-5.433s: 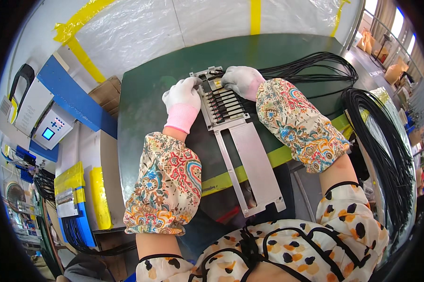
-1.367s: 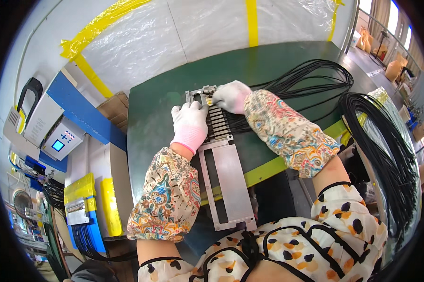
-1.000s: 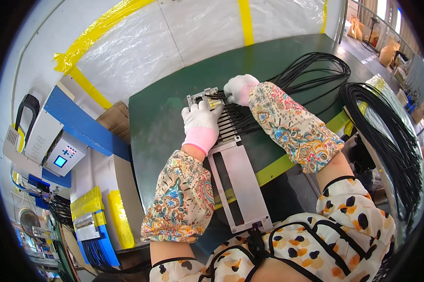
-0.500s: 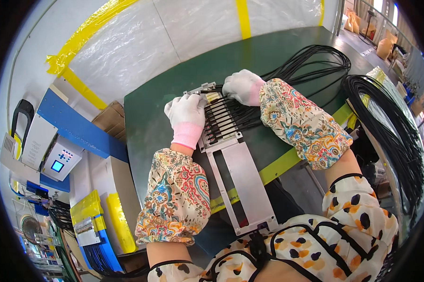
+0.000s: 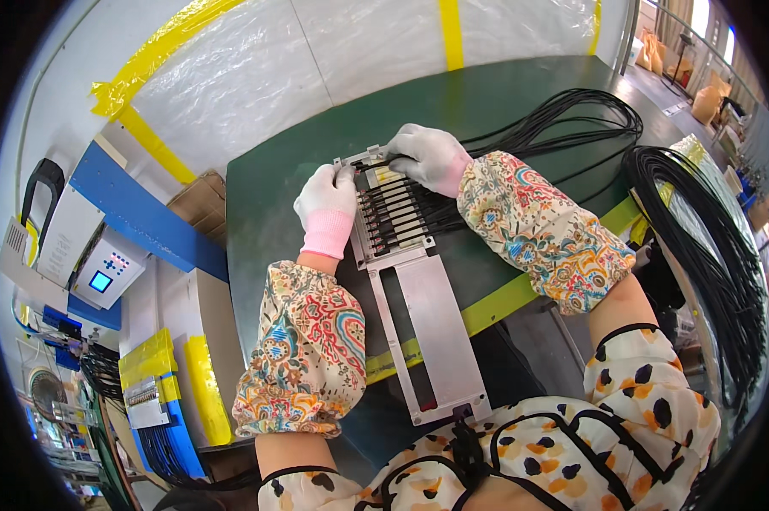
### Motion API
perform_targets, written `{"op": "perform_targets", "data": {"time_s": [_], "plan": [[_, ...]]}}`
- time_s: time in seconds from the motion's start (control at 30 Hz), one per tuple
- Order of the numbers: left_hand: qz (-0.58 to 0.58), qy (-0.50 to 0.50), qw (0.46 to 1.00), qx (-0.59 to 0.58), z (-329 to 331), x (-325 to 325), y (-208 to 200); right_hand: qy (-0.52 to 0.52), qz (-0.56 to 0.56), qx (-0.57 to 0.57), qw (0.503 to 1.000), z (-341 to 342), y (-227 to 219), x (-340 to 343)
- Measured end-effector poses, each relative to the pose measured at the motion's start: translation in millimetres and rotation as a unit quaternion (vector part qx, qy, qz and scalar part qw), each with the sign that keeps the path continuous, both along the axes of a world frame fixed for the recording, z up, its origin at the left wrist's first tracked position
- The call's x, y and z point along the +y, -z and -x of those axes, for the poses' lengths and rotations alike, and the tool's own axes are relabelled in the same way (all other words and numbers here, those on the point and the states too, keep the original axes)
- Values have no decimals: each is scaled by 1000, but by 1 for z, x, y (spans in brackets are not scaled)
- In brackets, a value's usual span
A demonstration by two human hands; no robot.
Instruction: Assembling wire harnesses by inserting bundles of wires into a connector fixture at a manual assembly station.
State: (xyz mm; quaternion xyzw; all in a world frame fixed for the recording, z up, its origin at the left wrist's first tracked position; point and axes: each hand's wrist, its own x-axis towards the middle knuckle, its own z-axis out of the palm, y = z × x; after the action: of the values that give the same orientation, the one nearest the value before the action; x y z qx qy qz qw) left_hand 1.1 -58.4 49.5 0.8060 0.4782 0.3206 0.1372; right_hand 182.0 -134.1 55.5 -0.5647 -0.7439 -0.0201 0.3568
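Observation:
A silvery metal fixture (image 5: 429,311) lies across the near edge of the green table. Several black cables (image 5: 399,213) sit side by side in its slotted upper part, their ends toward the left rail. My left hand (image 5: 326,204), in a white glove with a pink cuff, pinches at the upper left of the slots, at the end of a black cable. Across from it, my right hand (image 5: 429,157), gloved alike, is closed on the same cable near the fixture's far end. The fingertips partly hide the cable's end.
Looped black cables (image 5: 589,106) trail over the green table (image 5: 282,183) to the far right. A thick cable bundle (image 5: 699,221) hangs beside the table's right. At left stand a white device with a lit screen (image 5: 103,277) and a blue panel (image 5: 146,209). A plastic-covered wall (image 5: 376,51) rises behind.
My left hand has shifted slightly left off the slots, and my right hand has come left over the fixture's far end. A cable stretch now shows between them. The view has shifted slightly.

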Motion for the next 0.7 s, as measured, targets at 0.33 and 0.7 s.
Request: {"op": "perform_targets", "data": {"time_s": [0.33,0.7], "plan": [[21,26,996,-77,15,20,18,70,76,-91,990,4,11,11],[-127,67,989,36,15,8,8,85,132,-147,977,11,0,16]]}}
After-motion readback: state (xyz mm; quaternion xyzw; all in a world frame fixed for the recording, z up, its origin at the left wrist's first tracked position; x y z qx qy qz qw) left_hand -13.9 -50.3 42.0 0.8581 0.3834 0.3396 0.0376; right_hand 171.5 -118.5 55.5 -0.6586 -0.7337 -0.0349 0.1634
